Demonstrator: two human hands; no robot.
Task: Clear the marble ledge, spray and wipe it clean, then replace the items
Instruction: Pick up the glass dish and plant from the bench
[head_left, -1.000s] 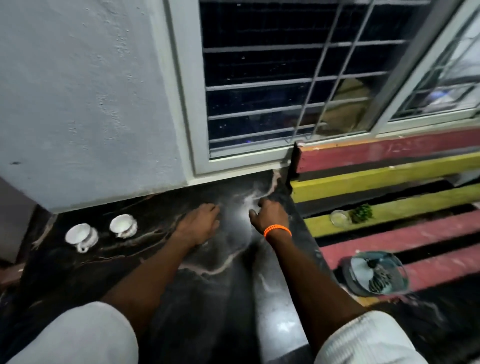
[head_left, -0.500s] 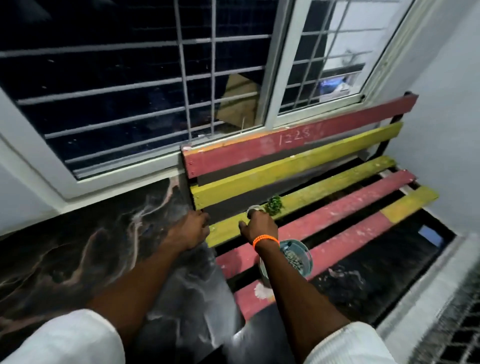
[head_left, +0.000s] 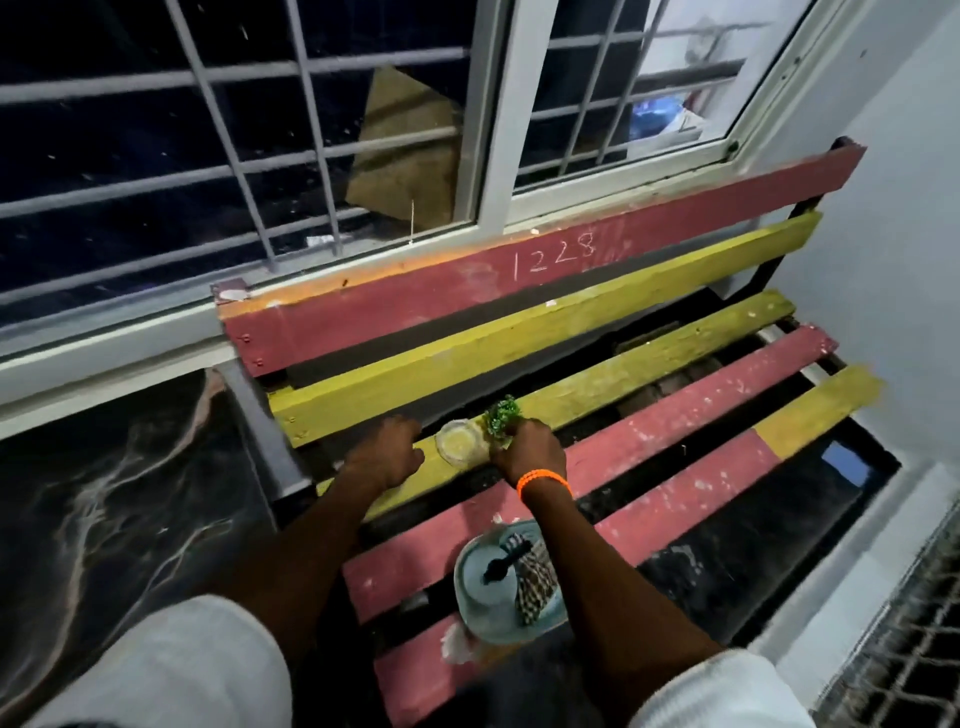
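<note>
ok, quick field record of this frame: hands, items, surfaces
left hand: loosely curled over the yellow slat, holds nothing visible
right hand: grip on the small green plant
glass dish: on the yellow slat, between the hands
plate: on the pink slats, checked cloth on it
bench: pink and yellow slats, under the window
marble ledge: left of the bench

The bench (head_left: 675, 410) seat is bare toward its right end, its slats open there. Near the left end, on the rear yellow slat, a small glass bowl (head_left: 458, 442) and a green plant (head_left: 501, 415) sit between the left hand (head_left: 387, 457) and right hand (head_left: 527, 451). A grey plate (head_left: 480, 597) occupies the front edge. The marble ledge (head_left: 114, 493) beside the bench's left end lies bare.
</note>
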